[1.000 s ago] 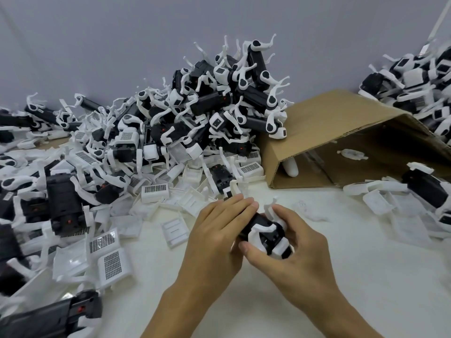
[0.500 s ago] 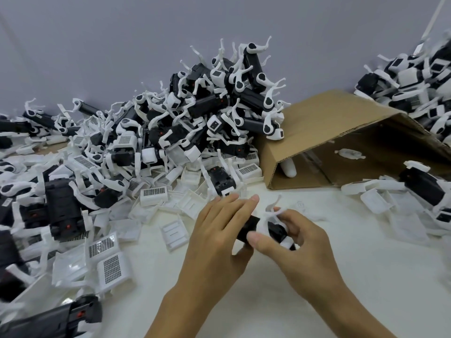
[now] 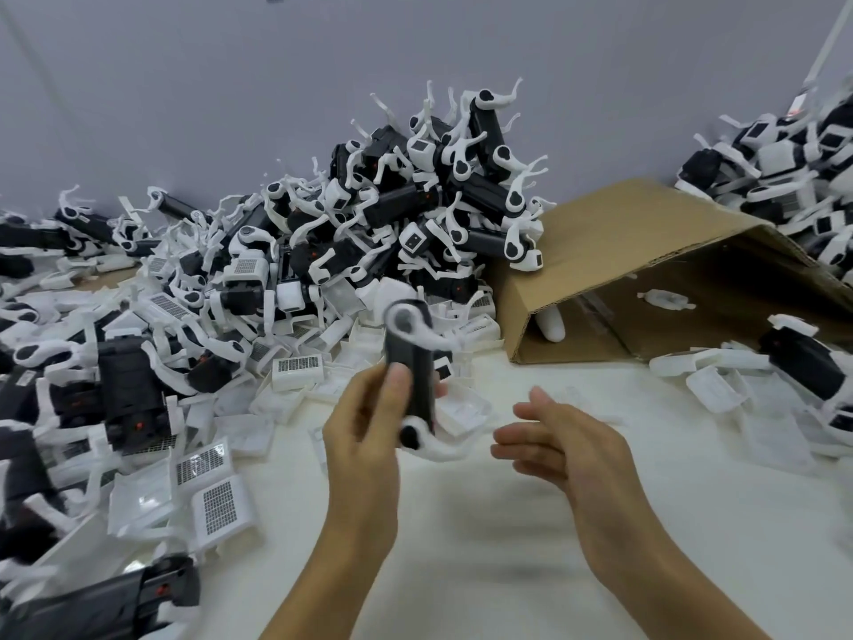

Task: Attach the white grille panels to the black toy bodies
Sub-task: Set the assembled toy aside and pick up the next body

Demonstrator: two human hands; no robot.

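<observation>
My left hand (image 3: 364, 431) grips a black toy body (image 3: 411, 362) with white curved legs, held upright above the table and blurred by motion. My right hand (image 3: 558, 445) hovers just to its right, fingers relaxed and spread, holding nothing. Loose white grille panels (image 3: 221, 501) lie on the white table (image 3: 461, 524) at the lower left, and another grille panel (image 3: 297, 364) sits beyond my left hand. A tall heap of black toy bodies (image 3: 415, 214) with white legs rises behind the hands.
An open cardboard box (image 3: 646, 251) lies on its side at the right, with a white part inside. More toys (image 3: 803, 362) lie to its right and behind it. A black toy body (image 3: 124, 598) lies at the bottom left. A grey wall closes the back.
My right hand has let go of the toy and moved away to the right. My left hand has lifted the toy and turned it upright.
</observation>
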